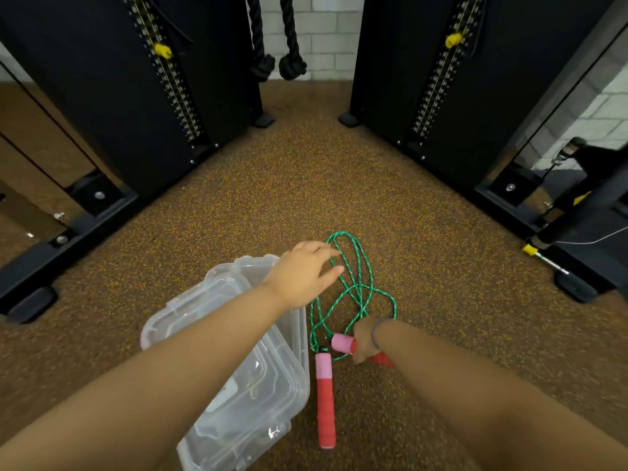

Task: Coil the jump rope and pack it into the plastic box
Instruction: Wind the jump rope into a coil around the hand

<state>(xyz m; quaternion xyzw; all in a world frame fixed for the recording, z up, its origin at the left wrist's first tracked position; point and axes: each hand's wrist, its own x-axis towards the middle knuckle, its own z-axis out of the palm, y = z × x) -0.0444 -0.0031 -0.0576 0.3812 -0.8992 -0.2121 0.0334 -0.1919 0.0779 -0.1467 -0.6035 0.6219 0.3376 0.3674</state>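
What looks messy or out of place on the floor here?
The green rope sprawls in loose, crossing loops on the speckled floor beside the clear plastic box, not yet coiled. One red-and-pink handle lies free by the box; the right hand holds the other. The left hand reaches for the loops. Nothing looks damaged.

Even, moderately bright indoor light cast soft shadows, while wide-angle distortion bent the edges and the forearms blurred slightly.
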